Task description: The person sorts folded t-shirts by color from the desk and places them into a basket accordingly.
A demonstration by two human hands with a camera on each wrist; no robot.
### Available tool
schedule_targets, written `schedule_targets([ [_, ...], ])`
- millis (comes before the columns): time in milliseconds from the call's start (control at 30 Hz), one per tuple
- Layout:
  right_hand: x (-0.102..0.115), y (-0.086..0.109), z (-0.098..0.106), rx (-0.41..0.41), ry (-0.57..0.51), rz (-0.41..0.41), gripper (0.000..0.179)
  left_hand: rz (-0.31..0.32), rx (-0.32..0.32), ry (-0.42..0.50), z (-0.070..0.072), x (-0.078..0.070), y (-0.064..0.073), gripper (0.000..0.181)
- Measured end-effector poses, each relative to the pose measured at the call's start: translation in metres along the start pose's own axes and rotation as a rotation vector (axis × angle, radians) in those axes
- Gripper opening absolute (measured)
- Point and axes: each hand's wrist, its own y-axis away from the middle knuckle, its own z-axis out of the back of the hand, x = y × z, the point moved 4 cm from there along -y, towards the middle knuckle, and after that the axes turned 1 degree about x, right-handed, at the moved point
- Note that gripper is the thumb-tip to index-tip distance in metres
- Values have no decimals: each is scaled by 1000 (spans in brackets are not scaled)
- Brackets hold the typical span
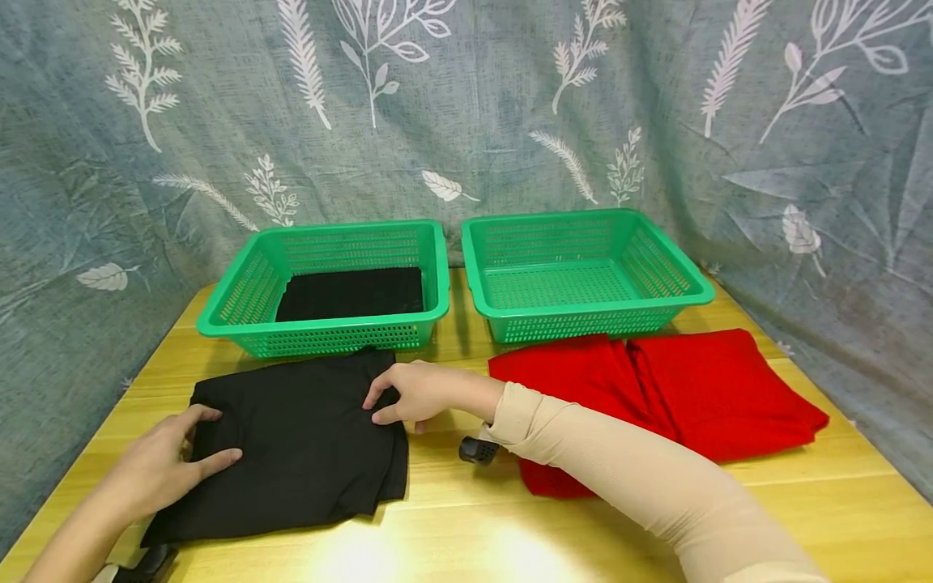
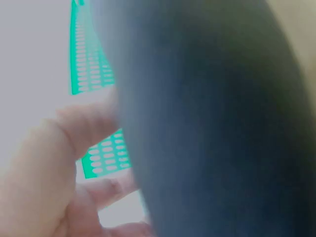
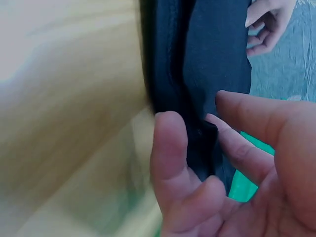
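A black folded cloth (image 1: 291, 445) lies on the wooden table at the left. My left hand (image 1: 160, 457) is at its left edge, thumb and index finger spread apart over the fabric. In the left wrist view, a blurred dark mass of the cloth (image 2: 212, 118) covers the tips of my left fingers (image 2: 91, 118). At the cloth's upper right edge is my right hand (image 1: 415, 393), its thumb and index finger touching the top with a gap between them. The right wrist view shows my right fingers (image 3: 170, 138) spread about the loose edge.
Behind the cloth stands a green basket (image 1: 328, 326) with a black folded cloth (image 1: 353, 293) inside. Another green basket (image 1: 598, 312) stands to its right. Red cloth (image 1: 722, 397) lies at the table's right, partly under my right forearm. A patterned curtain (image 1: 496, 105) hangs behind.
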Motion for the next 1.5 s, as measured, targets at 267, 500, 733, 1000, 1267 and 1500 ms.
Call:
schedule_targets([
  [267, -11, 11, 9, 8, 56, -31, 35, -8, 89, 146, 5, -2, -2, 81],
  [500, -11, 16, 9, -25, -131, -62, 48, -5, 165, 380, 6, 3, -3, 86],
  [733, -13, 5, -1, 24, -548, -49, 58, -12, 213, 528, 2, 6, -9, 90],
  [1000, -10, -9, -13, 39, -643, -16, 58, -26, 265, 730, -9, 10, -12, 80],
  [1267, -7, -19, -21, 75, -705, 21, 62, -62, 444, 984, -14, 7, -12, 70],
  [1500, -10, -25, -27, 23, -733, 39, 62, -93, 463, 1036, -16, 8, -11, 64],
])
